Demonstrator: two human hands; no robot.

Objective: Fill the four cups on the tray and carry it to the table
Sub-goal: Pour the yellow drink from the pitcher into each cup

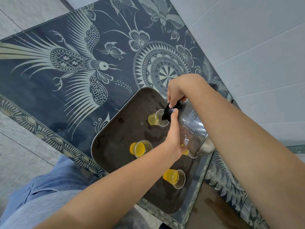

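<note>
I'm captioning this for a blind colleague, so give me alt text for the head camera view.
Two bare hands tilt a steel flask, its black spout in the farthest of four clear cups on a dark tray. The right hand grips the top and the left hand steadies the body; all four cups hold yellow liquid, on a patterned glass surface.

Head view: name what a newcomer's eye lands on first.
Both hands tilt a steel flask at centre right, its black spout over the far cup on a dark tray. Nearer cups hold yellow drink. A dark cloth with pale bird patterns covers the table.
</note>
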